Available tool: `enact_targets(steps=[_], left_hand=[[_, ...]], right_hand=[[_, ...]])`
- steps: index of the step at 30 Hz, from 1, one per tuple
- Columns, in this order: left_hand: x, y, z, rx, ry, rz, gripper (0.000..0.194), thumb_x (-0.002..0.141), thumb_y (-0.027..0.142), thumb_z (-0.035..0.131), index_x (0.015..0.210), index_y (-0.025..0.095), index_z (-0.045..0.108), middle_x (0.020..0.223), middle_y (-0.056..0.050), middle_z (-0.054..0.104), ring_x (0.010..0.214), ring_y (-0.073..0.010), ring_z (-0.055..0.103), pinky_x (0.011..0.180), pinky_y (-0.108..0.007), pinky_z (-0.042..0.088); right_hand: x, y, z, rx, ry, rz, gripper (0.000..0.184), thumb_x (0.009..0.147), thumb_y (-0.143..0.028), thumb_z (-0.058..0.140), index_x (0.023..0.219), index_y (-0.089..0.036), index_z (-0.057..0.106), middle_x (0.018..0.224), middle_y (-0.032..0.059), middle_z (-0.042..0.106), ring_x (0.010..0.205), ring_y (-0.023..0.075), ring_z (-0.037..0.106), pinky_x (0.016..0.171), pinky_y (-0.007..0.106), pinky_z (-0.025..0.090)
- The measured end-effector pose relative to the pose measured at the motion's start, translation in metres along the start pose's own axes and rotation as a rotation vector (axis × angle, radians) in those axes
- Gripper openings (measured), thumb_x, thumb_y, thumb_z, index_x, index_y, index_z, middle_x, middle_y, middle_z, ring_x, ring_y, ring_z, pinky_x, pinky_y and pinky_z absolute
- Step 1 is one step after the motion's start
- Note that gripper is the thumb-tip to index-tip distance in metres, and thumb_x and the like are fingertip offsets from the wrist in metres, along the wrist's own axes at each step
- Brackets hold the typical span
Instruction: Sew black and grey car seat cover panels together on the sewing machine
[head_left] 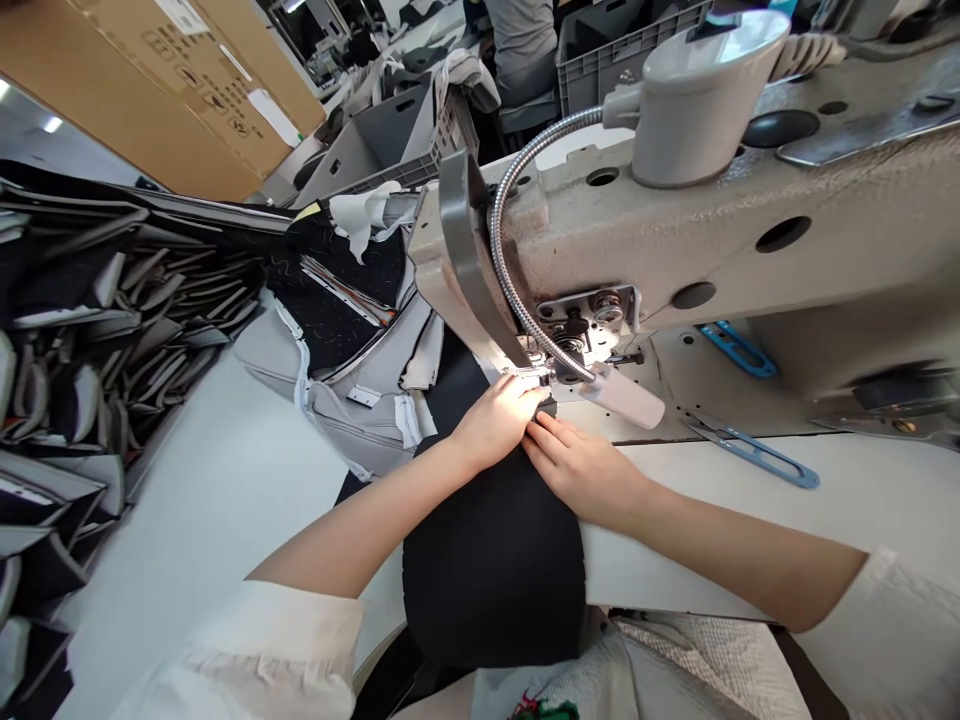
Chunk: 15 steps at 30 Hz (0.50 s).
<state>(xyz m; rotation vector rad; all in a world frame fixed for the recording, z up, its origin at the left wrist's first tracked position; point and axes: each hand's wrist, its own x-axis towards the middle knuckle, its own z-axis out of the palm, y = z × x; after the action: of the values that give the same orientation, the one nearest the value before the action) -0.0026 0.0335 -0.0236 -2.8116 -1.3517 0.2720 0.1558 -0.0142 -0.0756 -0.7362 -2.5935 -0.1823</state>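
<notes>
A long black fabric piece (491, 560) runs from under the sewing machine (697, 240) down over the table's front edge toward my lap. My left hand (499, 420) presses on it close to the lit needle area, fingers bent and held together. Just to the right, my right hand (589, 470) has its fingers together at the fabric's right edge; its thumb is hidden. The fingertips of both hands nearly meet below the presser foot, which they partly cover. A lamp head (622, 395) on a bent metal hose lights this spot.
Blue thread snips (765, 460) lie right of my hands, with a second blue pair (739, 348) on the machine bed. Grey and black sewn pieces (352, 340) lie to the left, beside stacked pieces (150, 290). A cardboard box (165, 90), grey crates (382, 140) and a seated person (523, 50) are behind.
</notes>
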Motion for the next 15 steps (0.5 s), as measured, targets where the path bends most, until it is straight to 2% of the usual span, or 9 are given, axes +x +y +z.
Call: enact_targets(steps=[3,6,8,11,13,15], left_hand=[[0.003,-0.008,0.003,0.031,-0.063,0.067,0.035,0.091,0.010,0.029,0.114,0.012,0.056,0.109,-0.010,0.060,0.121,-0.0211,0.043,0.105,-0.038,0.032],[0.002,-0.009,0.001,0.037,-0.056,0.088,0.036,0.091,0.009,0.027,0.108,0.012,0.058,0.104,-0.010,0.061,0.117,-0.0213,0.046,0.103,-0.037,0.032],[-0.004,-0.002,-0.005,0.016,0.003,0.037,0.033,0.091,0.012,0.029,0.101,0.013,0.061,0.098,-0.010,0.061,0.106,-0.0215,0.051,0.097,-0.036,0.037],[-0.021,0.020,-0.013,-0.093,0.177,-0.040,0.031,0.091,0.020,0.032,0.090,0.015,0.062,0.091,-0.009,0.060,0.090,-0.0198,0.053,0.085,-0.033,0.042],[-0.032,0.040,-0.013,-0.195,0.289,0.069,0.030,0.090,0.026,0.034,0.089,0.018,0.063,0.092,-0.008,0.059,0.089,-0.0180,0.052,0.083,-0.032,0.041],[-0.038,0.059,-0.007,-0.235,0.351,0.285,0.029,0.089,0.033,0.037,0.088,0.020,0.063,0.104,-0.007,0.059,0.099,-0.0181,0.050,0.087,-0.032,0.039]], right_hand=[[0.004,0.003,0.000,0.047,-0.028,0.020,0.042,0.081,-0.003,0.039,0.119,0.001,0.055,0.123,0.0223,0.055,0.118,0.0301,0.049,0.097,0.042,0.044],[0.004,0.006,-0.003,0.155,-0.014,0.057,0.044,0.079,-0.003,0.043,0.121,-0.001,0.054,0.125,0.0217,0.053,0.122,0.0292,0.045,0.099,0.043,0.041],[0.002,0.009,-0.005,0.242,-0.018,0.094,0.044,0.078,-0.006,0.045,0.121,-0.005,0.054,0.125,0.0193,0.053,0.123,0.0277,0.043,0.099,0.041,0.041],[-0.003,0.019,-0.004,0.302,-0.047,0.217,0.046,0.076,-0.011,0.047,0.121,-0.011,0.052,0.122,0.0159,0.055,0.113,0.0259,0.049,0.091,0.038,0.046],[-0.006,0.027,-0.002,0.245,-0.067,0.327,0.047,0.077,-0.011,0.046,0.124,-0.016,0.050,0.119,0.0132,0.056,0.104,0.0234,0.054,0.084,0.034,0.048],[-0.005,0.034,-0.001,0.153,-0.074,0.393,0.044,0.079,-0.011,0.043,0.122,-0.019,0.050,0.111,0.0103,0.059,0.094,0.0215,0.058,0.078,0.032,0.050]])
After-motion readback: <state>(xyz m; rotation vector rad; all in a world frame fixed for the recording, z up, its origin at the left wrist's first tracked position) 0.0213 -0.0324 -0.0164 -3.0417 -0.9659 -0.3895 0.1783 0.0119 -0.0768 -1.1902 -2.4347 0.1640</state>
